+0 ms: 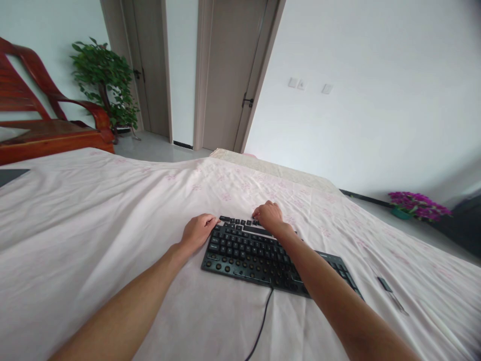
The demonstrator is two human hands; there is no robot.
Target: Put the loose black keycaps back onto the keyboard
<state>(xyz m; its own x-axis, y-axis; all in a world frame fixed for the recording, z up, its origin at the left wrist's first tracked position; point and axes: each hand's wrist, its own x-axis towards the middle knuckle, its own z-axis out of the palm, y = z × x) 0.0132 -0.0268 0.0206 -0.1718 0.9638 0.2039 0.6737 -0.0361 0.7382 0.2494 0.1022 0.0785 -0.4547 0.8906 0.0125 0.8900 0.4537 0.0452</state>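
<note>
A black wired keyboard lies on a table covered with a pale pink flowered cloth. Its cable runs toward me. My left hand rests at the keyboard's left end, fingers curled against its corner. My right hand sits on the far edge of the keyboard, fingers bent over the top row of keys, with the forearm crossing above the keys. Whether either hand actually grips the keyboard is unclear.
A small dark flat tool lies on the cloth right of the keyboard. A red wooden armchair and a green potted plant stand far left. Purple flowers sit by the right wall; two doors behind.
</note>
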